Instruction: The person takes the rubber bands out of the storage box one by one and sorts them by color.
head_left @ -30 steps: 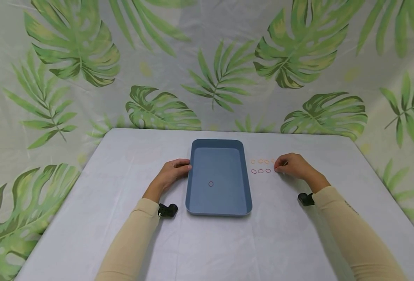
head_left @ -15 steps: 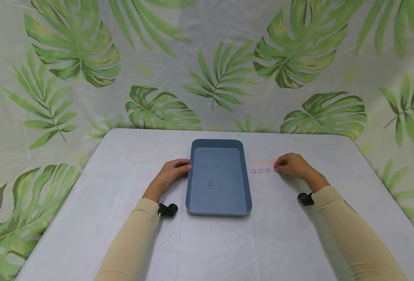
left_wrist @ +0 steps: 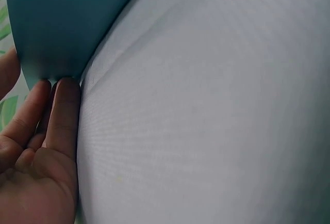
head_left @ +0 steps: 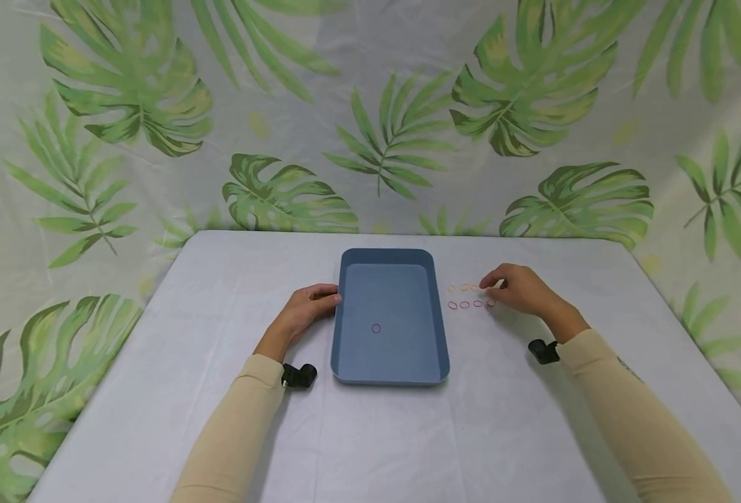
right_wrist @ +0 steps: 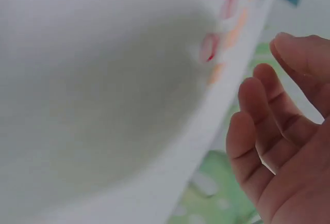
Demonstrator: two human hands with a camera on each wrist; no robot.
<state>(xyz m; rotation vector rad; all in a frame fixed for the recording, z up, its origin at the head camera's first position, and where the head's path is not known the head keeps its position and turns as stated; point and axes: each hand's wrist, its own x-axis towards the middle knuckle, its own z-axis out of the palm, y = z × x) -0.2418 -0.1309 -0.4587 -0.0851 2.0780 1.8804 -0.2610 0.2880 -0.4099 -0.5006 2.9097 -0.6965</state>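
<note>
A blue-grey rectangular tray stands mid-table with one small dark red rubber band inside. My left hand touches the tray's left side; in the left wrist view its straight fingers rest against the outer wall. Right of the tray lie two short rows of small rubber bands: orange ones behind, red ones in front. Just above the right end of these rows is my right hand. The right wrist view shows its fingers apart and loosely bent, holding nothing, near a red band.
A white cloth covers the table. Behind it hangs a leaf-patterned curtain. Small black wrist cameras sit on both wrists.
My right hand has lifted off the rightmost red band and moved slightly back and left, over the end of the orange row. That red band now shows fully. The left hand stays put.
</note>
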